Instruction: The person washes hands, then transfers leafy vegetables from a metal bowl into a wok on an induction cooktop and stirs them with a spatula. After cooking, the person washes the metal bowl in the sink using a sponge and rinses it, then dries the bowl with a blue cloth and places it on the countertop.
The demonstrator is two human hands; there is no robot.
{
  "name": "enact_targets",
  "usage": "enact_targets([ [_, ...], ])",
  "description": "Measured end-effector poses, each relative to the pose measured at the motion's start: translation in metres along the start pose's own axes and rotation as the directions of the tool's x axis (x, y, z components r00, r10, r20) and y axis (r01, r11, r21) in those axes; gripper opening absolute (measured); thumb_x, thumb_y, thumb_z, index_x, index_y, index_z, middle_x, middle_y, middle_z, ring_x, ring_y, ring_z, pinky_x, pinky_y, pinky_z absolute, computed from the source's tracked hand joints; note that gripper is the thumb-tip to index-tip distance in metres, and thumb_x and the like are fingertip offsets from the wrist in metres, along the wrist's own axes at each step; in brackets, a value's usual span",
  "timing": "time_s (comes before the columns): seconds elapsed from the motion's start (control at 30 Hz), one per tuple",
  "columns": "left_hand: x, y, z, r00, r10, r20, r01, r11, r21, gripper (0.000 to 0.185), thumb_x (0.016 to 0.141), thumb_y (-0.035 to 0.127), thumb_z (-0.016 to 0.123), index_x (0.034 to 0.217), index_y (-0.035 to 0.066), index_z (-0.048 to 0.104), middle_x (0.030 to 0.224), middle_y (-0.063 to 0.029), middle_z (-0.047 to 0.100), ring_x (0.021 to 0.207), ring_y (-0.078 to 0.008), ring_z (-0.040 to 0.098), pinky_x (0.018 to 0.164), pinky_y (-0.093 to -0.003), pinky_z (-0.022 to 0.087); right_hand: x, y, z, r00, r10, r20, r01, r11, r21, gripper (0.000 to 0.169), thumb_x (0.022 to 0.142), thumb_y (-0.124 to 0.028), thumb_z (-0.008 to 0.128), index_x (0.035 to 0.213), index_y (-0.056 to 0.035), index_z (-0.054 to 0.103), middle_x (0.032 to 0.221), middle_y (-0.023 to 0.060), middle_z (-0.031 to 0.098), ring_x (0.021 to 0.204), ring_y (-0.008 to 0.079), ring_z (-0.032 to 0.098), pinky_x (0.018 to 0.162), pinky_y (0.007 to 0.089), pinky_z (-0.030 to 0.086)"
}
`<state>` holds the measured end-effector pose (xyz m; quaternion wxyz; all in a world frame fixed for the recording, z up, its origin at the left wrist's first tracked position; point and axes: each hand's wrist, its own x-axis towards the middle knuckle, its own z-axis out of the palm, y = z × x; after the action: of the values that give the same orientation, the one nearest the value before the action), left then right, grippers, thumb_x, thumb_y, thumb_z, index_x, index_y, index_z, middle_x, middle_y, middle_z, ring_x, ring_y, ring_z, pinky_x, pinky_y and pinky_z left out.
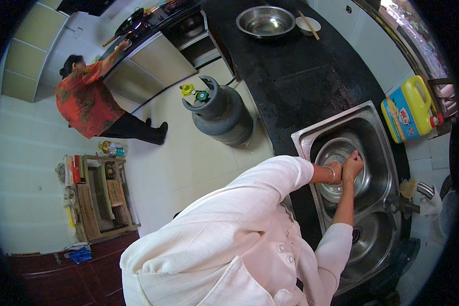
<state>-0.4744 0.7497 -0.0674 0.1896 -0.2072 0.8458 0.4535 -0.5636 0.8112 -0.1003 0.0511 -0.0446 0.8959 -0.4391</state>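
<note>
Both my hands are close together over a round metal basin [331, 193] standing in the larger bowl of a stainless steel double sink [382, 183]. My left hand [334, 172], with a bracelet at its wrist, reaches down into the basin. Its fingers are mostly hidden, so I cannot tell what it holds. My right hand [353, 167] is curled beside it, knuckles raised. A small bit of blue [356, 158] shows at its fingers, part of an object too covered to name.
A yellow jug [409, 109] stands behind the sink, near the faucet [409, 206]. Along the black counter [290, 84] are a metal bowl [266, 23] and a white bowl [304, 27] with chopsticks [309, 25]. A gas cylinder [222, 114] occupies the floor; another person [90, 99] is at the stove.
</note>
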Motion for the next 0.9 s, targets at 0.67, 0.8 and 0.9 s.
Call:
enact_targets([
  [0.67, 0.014, -0.005, -0.014, 0.953, 0.193, -0.235, -0.154, 0.973, 0.173, 0.053, 0.059, 0.017, 0.073, 0.103, 0.002, 0.047, 0.089, -0.0215, 0.062, 0.087, -0.0383, 0.06, 0.079, -0.0438, 0.048, -0.02, -0.014, -0.023, 0.982, 0.169, -0.089, -0.104, 0.863, 0.493, 0.058, 0.074, -0.039, 0.072, 0.11, 0.0028, 0.053, 0.105, 0.0145, 0.056, 0.095, 0.0217, 0.053, 0.087, 0.0328, 0.041],
  [0.8, 0.002, 0.013, -0.035, 0.801, 0.501, -0.328, -0.433, 0.863, 0.262, 0.051, 0.055, 0.024, 0.077, 0.094, -0.002, 0.056, 0.092, -0.022, 0.061, 0.083, -0.0352, 0.06, 0.074, -0.0384, 0.049, -0.049, -0.035, -0.064, 0.954, 0.23, 0.193, -0.3, 0.709, 0.638, 0.069, 0.07, -0.034, 0.076, 0.12, 0.0009, 0.044, 0.103, 0.0115, 0.055, 0.092, 0.0222, 0.055, 0.081, 0.0344, 0.045],
  [0.9, -0.014, 0.028, -0.065, 0.907, 0.403, 0.121, -0.285, 0.799, -0.53, 0.053, 0.067, 0.034, 0.076, 0.102, -0.002, 0.057, 0.092, -0.0133, 0.063, 0.077, -0.0208, 0.062, 0.07, -0.0316, 0.05, -0.054, -0.032, -0.091, 0.949, 0.226, 0.221, -0.297, 0.398, 0.868, 0.054, 0.076, -0.024, 0.072, 0.12, -0.0034, 0.047, 0.1, 0.0097, 0.058, 0.087, 0.0217, 0.058, 0.074, 0.0344, 0.049],
])
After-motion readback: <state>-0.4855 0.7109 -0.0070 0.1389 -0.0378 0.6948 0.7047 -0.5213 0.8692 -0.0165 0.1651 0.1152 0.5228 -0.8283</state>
